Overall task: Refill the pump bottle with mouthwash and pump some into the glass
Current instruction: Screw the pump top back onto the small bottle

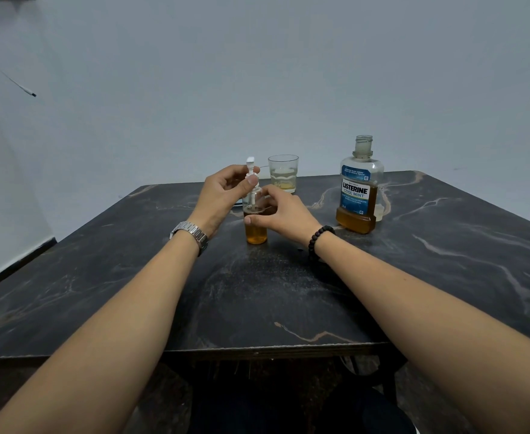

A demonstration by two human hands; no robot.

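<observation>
Dark marbled table [288, 292], seen from above and in front, with everything grouped toward the far half. Mouthwash bottle [358, 195] stood upright at far right, uncapped, amber liquid filling roughly the lower third, well apart from both hands. A pale cap [379, 212] lay just behind its base on the right. Glass [283, 173] sat near the far edge, upright, a shallow yellowish pool at the bottom, just behind the hands. Pump bottle [256, 228] stood upright mid-table between the two hands, amber liquid in its lower part. Right hand [284, 211] curled round the bottle's upper body from the right, thumb across the front, a beaded bracelet [318, 239] on the wrist. Left hand [223, 192] raised above the bottle, fingers and thumb pinching the white pump head [251, 170] at its collar, dip tube reaching down into the bottle; could not tell whether screwed on. Metal watch [191, 234] on the left wrist.
</observation>
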